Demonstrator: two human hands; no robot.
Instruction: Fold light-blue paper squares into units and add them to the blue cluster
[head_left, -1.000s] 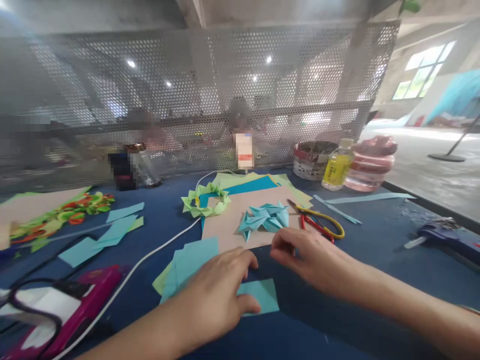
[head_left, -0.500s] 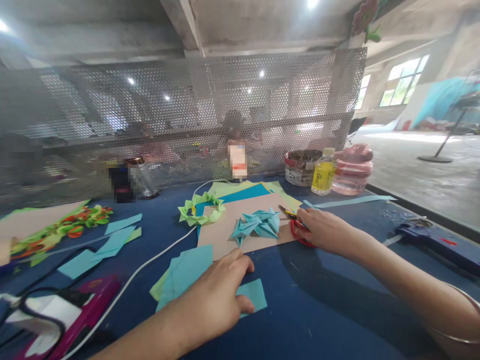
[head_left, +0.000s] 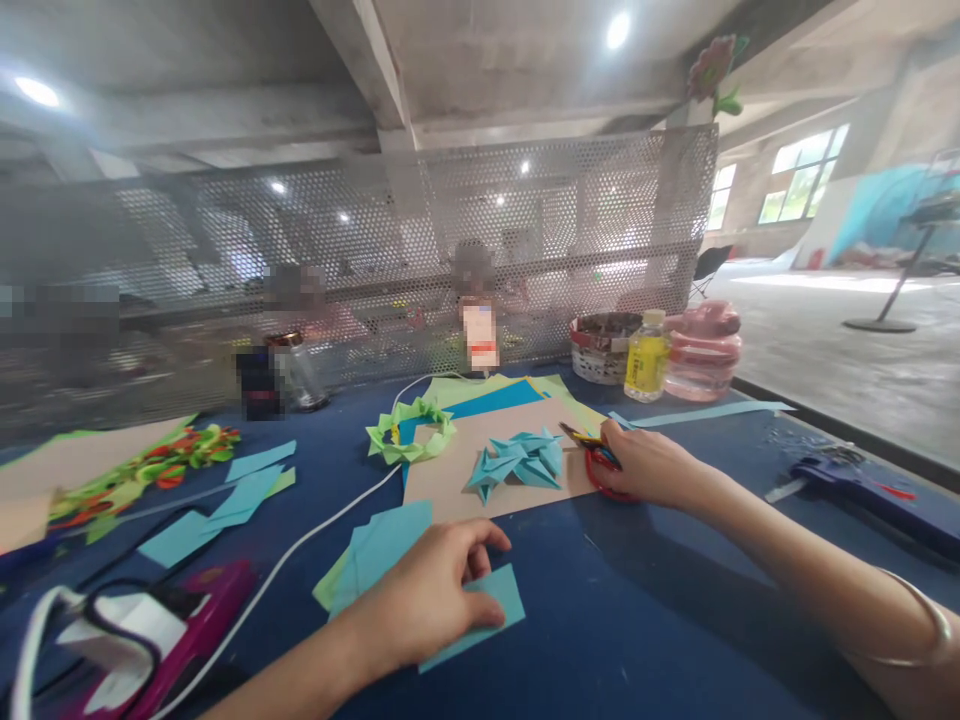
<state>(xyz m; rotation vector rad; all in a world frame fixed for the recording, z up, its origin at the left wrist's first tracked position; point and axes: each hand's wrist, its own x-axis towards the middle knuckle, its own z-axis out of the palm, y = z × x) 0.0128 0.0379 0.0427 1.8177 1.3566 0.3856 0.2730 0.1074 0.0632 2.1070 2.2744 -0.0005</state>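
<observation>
My left hand (head_left: 431,585) is over a small light-blue paper piece (head_left: 506,598); the thumb lies on it, with a gap between thumb and curled forefinger. Some of its other fingers are hidden. More light-blue paper sheets (head_left: 382,550) lie beside and partly under that hand. My right hand (head_left: 656,462) is closed on red-handled scissors (head_left: 615,485), dark blades pointing left, at the right edge of a tan sheet (head_left: 442,490). On this sheet sits a folded blue paper star shape (head_left: 517,462). A pale green folded paper ring (head_left: 411,432) lies to its left.
At the back stand a basket (head_left: 600,350), a yellow-labelled bottle (head_left: 646,358) and a pink jug (head_left: 703,355) before a perforated screen (head_left: 420,230). A white cable (head_left: 300,540) crosses the left side near a magenta power strip (head_left: 225,590). A blue glue gun (head_left: 862,490) lies right.
The view has tilted slightly upward. The small blue paper under my left hand has turned and shows more on its near side. My right hand keeps the scissors in about the same place.
</observation>
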